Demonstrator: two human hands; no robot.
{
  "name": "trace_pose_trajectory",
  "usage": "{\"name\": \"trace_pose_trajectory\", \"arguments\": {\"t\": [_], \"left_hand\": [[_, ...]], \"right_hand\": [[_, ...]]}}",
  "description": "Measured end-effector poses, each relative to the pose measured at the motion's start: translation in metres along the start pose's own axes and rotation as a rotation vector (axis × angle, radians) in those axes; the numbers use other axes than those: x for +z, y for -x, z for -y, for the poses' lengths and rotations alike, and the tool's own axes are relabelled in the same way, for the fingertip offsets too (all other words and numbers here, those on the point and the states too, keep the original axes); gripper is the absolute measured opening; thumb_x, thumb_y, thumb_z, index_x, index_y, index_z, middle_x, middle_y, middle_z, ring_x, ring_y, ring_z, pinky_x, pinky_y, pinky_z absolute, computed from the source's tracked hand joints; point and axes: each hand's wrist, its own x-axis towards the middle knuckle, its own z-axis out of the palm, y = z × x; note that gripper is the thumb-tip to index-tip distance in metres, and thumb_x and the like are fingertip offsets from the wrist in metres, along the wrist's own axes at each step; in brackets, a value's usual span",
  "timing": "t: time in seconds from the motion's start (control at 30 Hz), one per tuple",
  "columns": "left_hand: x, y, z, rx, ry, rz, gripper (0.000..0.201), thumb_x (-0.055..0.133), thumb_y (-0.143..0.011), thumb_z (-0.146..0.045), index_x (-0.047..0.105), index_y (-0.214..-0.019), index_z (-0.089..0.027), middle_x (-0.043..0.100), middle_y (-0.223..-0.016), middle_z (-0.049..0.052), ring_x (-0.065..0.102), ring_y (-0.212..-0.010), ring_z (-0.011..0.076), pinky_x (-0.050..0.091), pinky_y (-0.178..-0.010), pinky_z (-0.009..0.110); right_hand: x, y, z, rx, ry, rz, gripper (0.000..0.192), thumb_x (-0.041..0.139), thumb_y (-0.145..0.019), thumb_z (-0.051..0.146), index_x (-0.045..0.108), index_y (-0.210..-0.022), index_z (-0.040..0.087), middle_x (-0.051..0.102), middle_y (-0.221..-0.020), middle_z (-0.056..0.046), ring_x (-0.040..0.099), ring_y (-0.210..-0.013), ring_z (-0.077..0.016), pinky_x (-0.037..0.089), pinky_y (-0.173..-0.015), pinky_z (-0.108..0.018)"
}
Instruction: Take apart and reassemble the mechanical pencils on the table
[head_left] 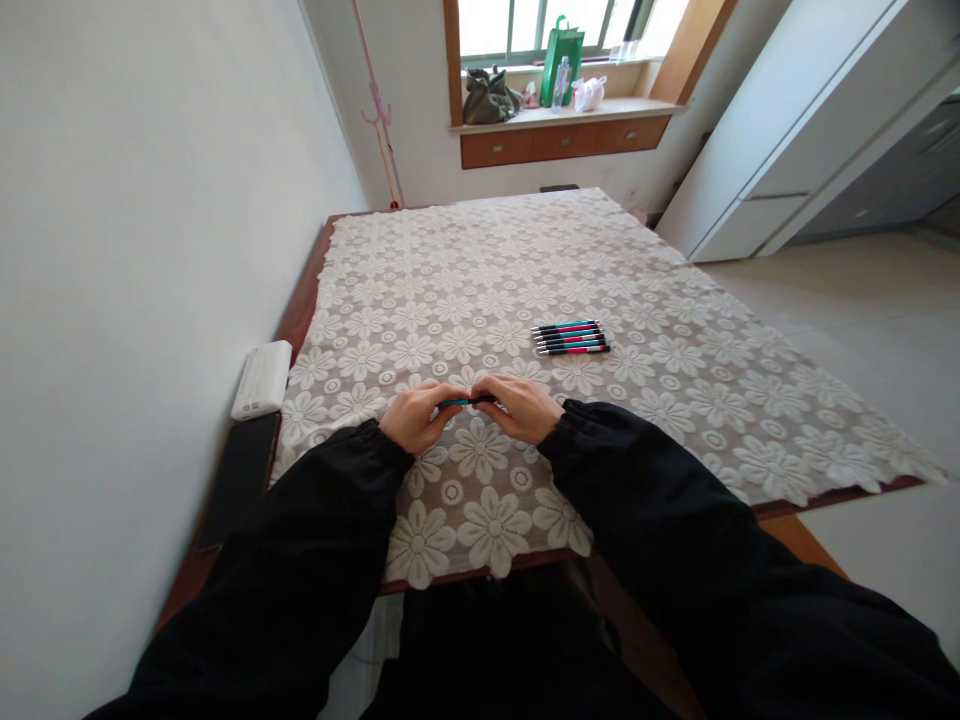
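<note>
**One pen in both hands, five lying in a row**

From where I watched through the head camera, both hands met low over the table (300,310), which was covered by a white lace cloth (675,400) patterned with flowers. The left hand (415,415) pinched the teal end of a pen (466,402), and the right hand (523,408) pinched its dark end, so the pen lay level between the two sets of fingertips, just above the cloth. Both hands were closed on that one pen; neither was free. Whether the grip was a twist, a pull or a push I could not tell, because the fingers covered most of the barrel.

Further off and to the right lay a row of five pens (571,337), side by side and touching or nearly so, teal and pink barrels with dark grips, all pointing the same way. They were near the hands but clearly apart from them.

My judgement was that the work stood at one pen in hand and five set down in order. Whether those five were already handled or waiting, the view did not show.

Against the wall to the left sat a white box-like device (262,379), with a dark flat object (238,480) just in front of it.
</note>
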Motion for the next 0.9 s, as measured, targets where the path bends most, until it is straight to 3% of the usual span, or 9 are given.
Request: {"name": "trace_pose_trajectory", "arguments": {"t": [0.5,0.77,0.9], "left_hand": [[-0.0008,0.001,-0.0003,0.023,-0.04,0.002,0.023,0.058,-0.098,-0.024,0.07,-0.117,-0.023,0.074,-0.095,0.004,0.069,-0.081,0.0149,0.055,-0.071,0.026],[-0.0005,0.001,-0.0013,0.008,-0.026,-0.039,0.023,0.058,-0.097,-0.022,0.069,-0.117,-0.023,0.076,-0.1,0.004,0.07,-0.083,0.0152,0.055,-0.07,0.025],[-0.0005,0.001,-0.0011,0.028,-0.035,-0.03,0.022,0.059,-0.097,-0.022,0.069,-0.116,-0.022,0.076,-0.099,0.004,0.069,-0.082,0.0145,0.055,-0.07,0.025]], "right_hand": [[-0.0039,-0.0013,0.0017,0.113,0.032,0.094,0.008,0.052,-0.102,0.024,0.059,-0.107,0.022,0.074,-0.083,0.0,0.069,-0.078,-0.0168,0.045,-0.072,-0.026],[-0.0015,-0.0003,0.0011,0.064,0.052,-0.016,0.022,0.065,-0.095,0.031,0.057,-0.113,0.021,0.071,-0.094,-0.004,0.066,-0.083,-0.0179,0.047,-0.075,-0.028],[-0.0018,-0.0002,0.0,0.032,0.041,-0.009,0.01,0.061,-0.098,0.029,0.06,-0.103,0.021,0.071,-0.094,-0.005,0.065,-0.083,-0.0174,0.046,-0.076,-0.028]]}}
